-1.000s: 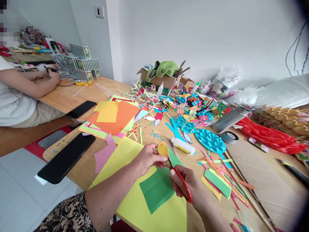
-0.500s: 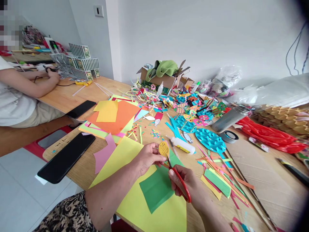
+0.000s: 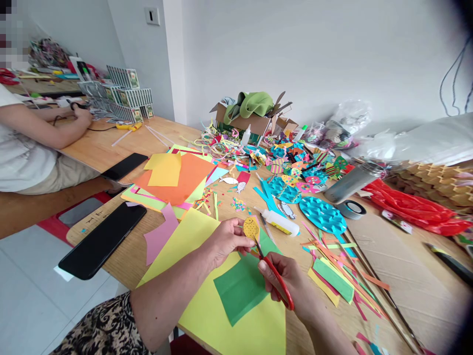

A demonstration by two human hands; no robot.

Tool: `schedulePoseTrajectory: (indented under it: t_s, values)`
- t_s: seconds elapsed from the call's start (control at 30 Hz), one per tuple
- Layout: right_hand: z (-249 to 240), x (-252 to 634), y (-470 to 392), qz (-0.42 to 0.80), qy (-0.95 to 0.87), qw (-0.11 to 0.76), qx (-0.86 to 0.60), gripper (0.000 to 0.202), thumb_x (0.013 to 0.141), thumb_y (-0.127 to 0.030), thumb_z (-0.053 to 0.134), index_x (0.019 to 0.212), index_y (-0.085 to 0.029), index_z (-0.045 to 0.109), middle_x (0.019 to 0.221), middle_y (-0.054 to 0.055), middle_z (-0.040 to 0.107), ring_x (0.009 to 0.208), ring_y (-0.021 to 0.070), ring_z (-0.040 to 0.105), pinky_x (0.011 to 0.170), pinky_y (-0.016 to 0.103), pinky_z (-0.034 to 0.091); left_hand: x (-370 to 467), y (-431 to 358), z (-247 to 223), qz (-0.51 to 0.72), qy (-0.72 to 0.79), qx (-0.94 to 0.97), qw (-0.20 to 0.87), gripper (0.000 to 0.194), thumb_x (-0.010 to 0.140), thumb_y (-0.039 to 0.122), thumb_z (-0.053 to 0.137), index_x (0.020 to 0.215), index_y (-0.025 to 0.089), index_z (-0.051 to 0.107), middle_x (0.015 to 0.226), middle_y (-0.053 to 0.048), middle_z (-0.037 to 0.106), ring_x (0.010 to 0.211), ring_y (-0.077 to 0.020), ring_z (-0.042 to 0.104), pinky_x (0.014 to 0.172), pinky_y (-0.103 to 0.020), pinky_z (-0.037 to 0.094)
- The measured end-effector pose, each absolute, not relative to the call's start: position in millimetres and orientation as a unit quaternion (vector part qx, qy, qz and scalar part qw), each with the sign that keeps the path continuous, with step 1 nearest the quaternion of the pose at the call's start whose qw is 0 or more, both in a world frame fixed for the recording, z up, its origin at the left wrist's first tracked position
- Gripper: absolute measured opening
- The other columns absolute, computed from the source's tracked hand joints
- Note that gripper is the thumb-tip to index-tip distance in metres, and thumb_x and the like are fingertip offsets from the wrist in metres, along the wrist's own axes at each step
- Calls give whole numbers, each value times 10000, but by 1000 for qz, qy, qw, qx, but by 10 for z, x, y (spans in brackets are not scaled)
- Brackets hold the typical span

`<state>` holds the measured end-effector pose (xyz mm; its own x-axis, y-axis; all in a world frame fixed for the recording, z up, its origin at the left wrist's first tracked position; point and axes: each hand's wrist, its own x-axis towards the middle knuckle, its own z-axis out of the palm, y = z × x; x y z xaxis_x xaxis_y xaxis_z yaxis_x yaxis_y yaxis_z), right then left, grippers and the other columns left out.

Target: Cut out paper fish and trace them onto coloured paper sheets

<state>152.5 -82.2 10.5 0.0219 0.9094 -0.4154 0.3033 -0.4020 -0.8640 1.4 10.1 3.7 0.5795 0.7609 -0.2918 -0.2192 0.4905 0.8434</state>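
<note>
Between the thumb and fingers of my left hand [image 3: 229,241] is a small yellow paper fish [image 3: 251,228] with dark dots and a drawn outline. My right hand [image 3: 283,276] grips red-handled scissors [image 3: 283,291], whose blades point up and left to the fish's lower edge. How far the blades are parted is hard to make out. Beneath both hands lie a green paper piece [image 3: 236,291] and a large yellow sheet [image 3: 199,301]. A white glue bottle [image 3: 281,223] rests on its side just beyond my right hand.
Paper strips [image 3: 332,276] and a cardboard sheet [image 3: 399,276] lie on the right. A metal flask [image 3: 351,182] stands near blue textured ovals [image 3: 321,213]. Phones [image 3: 103,239] and stacked coloured paper [image 3: 185,180] occupy the left. Another person's arm [image 3: 44,123] rests on the far-left table.
Hands, fish and scissors keep nearly the same positions, with the scissors still at the fish's lower edge. The whole view has shifted very slightly.
</note>
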Motion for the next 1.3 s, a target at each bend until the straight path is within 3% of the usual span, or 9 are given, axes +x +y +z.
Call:
schedulePoseTrajectory:
  t_s: [0.63, 1.3]
  values:
    - [106, 1531, -814, 525, -478, 278, -647, 480, 701, -629, 646, 621, -204, 439, 466, -48, 544, 384, 83, 477, 383, 190, 315, 11, 106, 14, 313, 348, 399, 788, 496, 512, 179, 768, 954, 122, 551, 654, -24, 666, 477, -102, 550, 511, -235, 421]
    - [121, 1537, -802, 506, -467, 278, -669, 481, 680, -611, 679, 614, -211, 422, 441, -61, 520, 358, 81, 460, 362, 187, 262, 7, 107, 21, 324, 353, 392, 785, 487, 529, 177, 762, 953, 126, 529, 648, -26, 658, 503, -109, 566, 509, -235, 434]
